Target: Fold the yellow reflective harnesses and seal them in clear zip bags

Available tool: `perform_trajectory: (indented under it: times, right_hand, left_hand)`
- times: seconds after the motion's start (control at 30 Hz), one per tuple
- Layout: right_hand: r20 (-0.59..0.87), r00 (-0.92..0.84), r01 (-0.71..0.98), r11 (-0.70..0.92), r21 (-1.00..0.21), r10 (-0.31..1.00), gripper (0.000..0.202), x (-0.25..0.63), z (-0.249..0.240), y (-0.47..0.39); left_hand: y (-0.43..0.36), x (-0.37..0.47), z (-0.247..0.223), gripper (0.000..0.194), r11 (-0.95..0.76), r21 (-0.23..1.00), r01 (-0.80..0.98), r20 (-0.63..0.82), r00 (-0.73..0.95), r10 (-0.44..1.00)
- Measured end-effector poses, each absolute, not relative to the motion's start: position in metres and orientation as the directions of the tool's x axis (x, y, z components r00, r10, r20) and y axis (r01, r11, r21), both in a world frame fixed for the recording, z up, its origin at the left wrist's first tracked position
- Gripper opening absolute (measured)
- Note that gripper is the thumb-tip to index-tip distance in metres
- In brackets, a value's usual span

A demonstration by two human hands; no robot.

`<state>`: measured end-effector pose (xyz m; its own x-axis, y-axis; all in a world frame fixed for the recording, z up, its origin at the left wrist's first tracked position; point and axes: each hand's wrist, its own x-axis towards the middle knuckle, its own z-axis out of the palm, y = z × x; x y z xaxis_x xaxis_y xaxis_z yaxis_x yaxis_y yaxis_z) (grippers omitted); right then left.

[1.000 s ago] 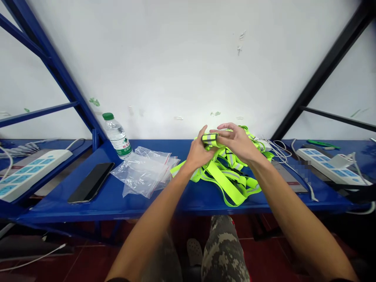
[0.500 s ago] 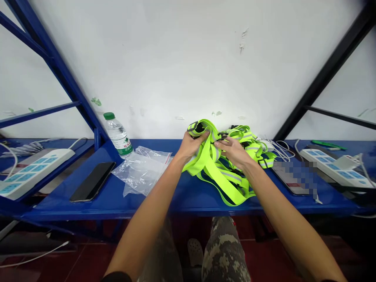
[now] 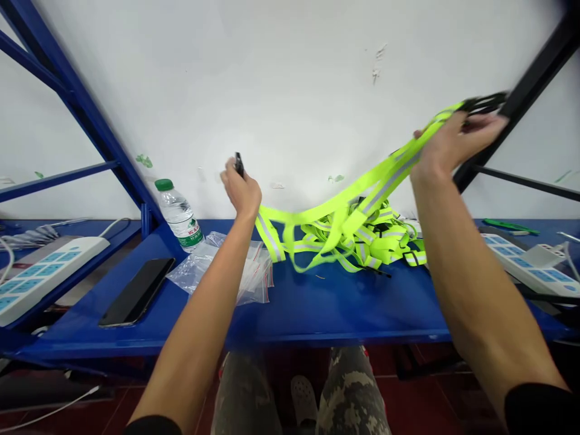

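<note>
At the far left, a white power strip [image 3: 49, 275] with blue sockets lies at a slant beside a blue metal frame [image 3: 88, 115]. Next comes a black phone [image 3: 137, 292], flat on the blue desk [image 3: 339, 314]. Behind it, near the wall, stands a clear water bottle [image 3: 179, 214] with a green cap. Clear plastic bags [image 3: 256, 272] with red edge lines lie just right of the bottle, partly hidden by the left forearm.

The left hand [image 3: 243, 188] is raised above the bags, its grip closed on a small black clip [image 3: 238, 164] that pokes out at the top. From behind that wrist, a lime-yellow strap [image 3: 317, 212] with a grey stripe sags across and climbs to the right. Below and behind it, a tangled pile of similar straps [image 3: 385, 238] rests on the desk.

The right hand [image 3: 453, 145], blurred and higher than the left, has its grip around the strap's upper end, where black fittings [image 3: 487, 104] stick out. Past that forearm are another white power strip [image 3: 530, 266] and a thin green object [image 3: 510, 226].
</note>
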<state>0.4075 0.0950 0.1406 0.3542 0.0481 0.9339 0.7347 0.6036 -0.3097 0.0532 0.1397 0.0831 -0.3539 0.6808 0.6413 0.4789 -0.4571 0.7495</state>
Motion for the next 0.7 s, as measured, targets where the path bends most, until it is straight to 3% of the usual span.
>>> perform_trajectory:
  times: [0.07, 0.2, 0.37, 0.43, 0.53, 0.7]
  right_hand:
    - [0.889, 0.457, 0.705, 0.608, -0.365, 0.003, 0.062, 0.403, 0.152, 0.082]
    - [0.942, 0.330, 0.855, 0.406, -0.324, 0.058, 0.024, 0.335, 0.106, 0.043]
    - [0.970, -0.169, 0.939, 0.326, 0.105, 0.174, 0.011, 0.281, 0.011, 0.022]
    - [0.934, -0.277, 0.922, 0.337, 0.192, 0.227, 0.010, 0.278, -0.014, 0.021]
    - [0.902, -0.281, 0.938, 0.293, 0.185, 0.328, 0.011, 0.277, -0.036, 0.020]
    - [0.857, -0.288, 0.953, 0.216, 0.212, 0.427, 0.013, 0.272, -0.050, 0.017]
  left_hand:
    - [0.137, 0.053, 0.084, 0.045, -0.552, 0.682, 0.481, 0.729, -0.376, 0.573]
    - [0.112, 0.076, 0.050, 0.051, -0.679, 0.547, 0.489, 0.828, -0.200, 0.523]
    - [0.073, 0.108, -0.007, 0.068, -0.713, 0.408, 0.571, 0.791, 0.169, 0.588]
    - [0.064, 0.112, -0.022, 0.069, -0.711, 0.343, 0.613, 0.740, 0.290, 0.607]
    - [0.060, 0.114, -0.035, 0.066, -0.682, 0.294, 0.670, 0.689, 0.346, 0.637]
    - [0.059, 0.118, -0.039, 0.066, -0.649, 0.315, 0.693, 0.675, 0.317, 0.666]
